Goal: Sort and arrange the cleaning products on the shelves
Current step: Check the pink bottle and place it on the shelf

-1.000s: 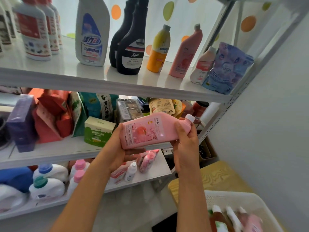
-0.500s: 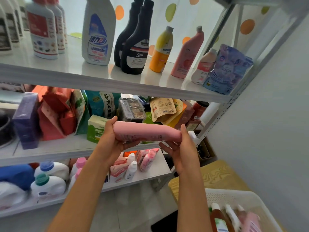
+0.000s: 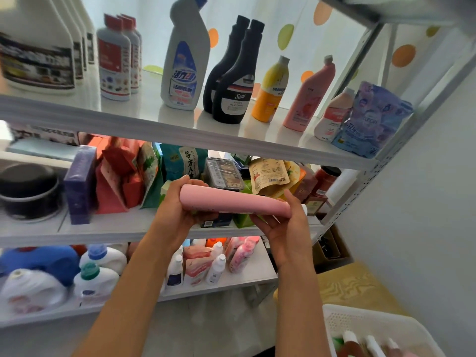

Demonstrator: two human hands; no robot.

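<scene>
Bottle, pink plastic, tall and flat-sided, white cap (image 3: 235,202): you hold it lying sideways between both hands in front of the middle shelf (image 3: 123,228). A second ago its printed peach label faced you; it has since been rolled about its long axis, so that only a plain pink side shows, with a sliver of print at the lower edge. The reading looks finished; judged from that, placing comes next.

Left hand (image 3: 177,210): wrapped round the base end, fingers curled over the top, thumb underneath. A firm hold.

Right hand (image 3: 286,228): cradles the neck end from below, palm up, thumb raised against the bottle's near side. Fingers (image 3: 262,220) only loosely bent, more a support than a clamp. The cap is all but hidden behind this hand.

Matching item: standing pink bottle with grey-white cap (image 3: 309,96), on the top shelf (image 3: 180,127), up and to the right of your grip, between a yellow-and-orange bottle (image 3: 270,91) and a squat white-and-peach bottle (image 3: 334,114). Likely destination is beside it; the gaps there look narrow, so you would want to stand the bottle upright before lifting.

Remaining stock: white perforated plastic basket (image 3: 373,328), below and right of your right hand, with several more bottle tops showing.
</scene>
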